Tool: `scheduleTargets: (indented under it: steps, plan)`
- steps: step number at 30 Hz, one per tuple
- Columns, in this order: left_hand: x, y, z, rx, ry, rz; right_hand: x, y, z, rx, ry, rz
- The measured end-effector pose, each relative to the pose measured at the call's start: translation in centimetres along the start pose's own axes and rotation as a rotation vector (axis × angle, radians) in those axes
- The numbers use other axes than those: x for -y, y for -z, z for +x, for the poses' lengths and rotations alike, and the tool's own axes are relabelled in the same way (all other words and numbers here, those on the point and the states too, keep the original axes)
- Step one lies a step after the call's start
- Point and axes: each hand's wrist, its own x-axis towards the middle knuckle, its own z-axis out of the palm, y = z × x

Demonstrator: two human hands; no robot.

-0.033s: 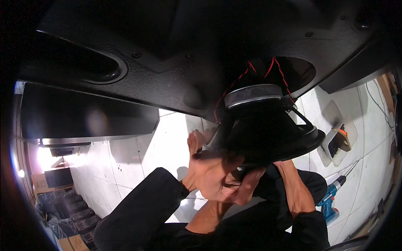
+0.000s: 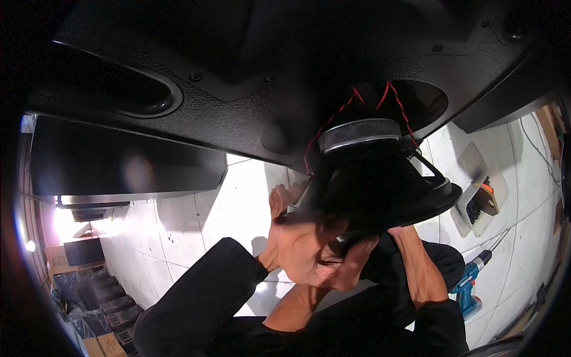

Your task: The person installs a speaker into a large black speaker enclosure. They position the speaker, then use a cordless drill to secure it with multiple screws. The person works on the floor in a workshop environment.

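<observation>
A large black loudspeaker driver [image 2: 380, 184] is tilted with its silver magnet [image 2: 360, 135] upward and its wide rim low, just below a black speaker cabinet [image 2: 232, 119]. Thin red wires [image 2: 404, 113] run from the cabinet's round opening [image 2: 425, 102] down to both sides of the driver. My left hand [image 2: 315, 253] is closed at the driver's near left rim, palm partly turned up. My right hand [image 2: 399, 231] reaches under the near right rim and supports it; its fingers are mostly hidden behind the driver.
On the white tiled floor at the right are a clear plastic tub [image 2: 476, 205] of small dark parts and a blue cordless drill [image 2: 471, 282]. Another black cabinet [image 2: 125, 157] stands left. Boxes and wrapped black units [image 2: 98, 297] sit lower left. My bare foot [image 2: 279, 199] is beside the driver.
</observation>
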Motion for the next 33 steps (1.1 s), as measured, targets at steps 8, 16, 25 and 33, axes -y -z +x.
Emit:
scheduleTargets:
  steps: [8,16,25,33]
  plan:
    - [-0.5,-2.8,0.7,-0.077,0.14,0.236,1.6,-3.8,-0.7,-0.042,-0.002,0.18]
    - [1.4,-2.8,4.2,-0.228,0.231,0.0,2.4,-4.5,-1.3,0.051,-0.024,0.179]
    - [-0.3,-2.2,0.9,-0.223,0.257,-0.076,7.4,-4.0,-1.3,-0.181,0.53,-0.265]
    - [5.1,0.4,6.6,0.442,0.65,-0.671,8.4,-4.9,-1.4,0.049,0.541,0.051]
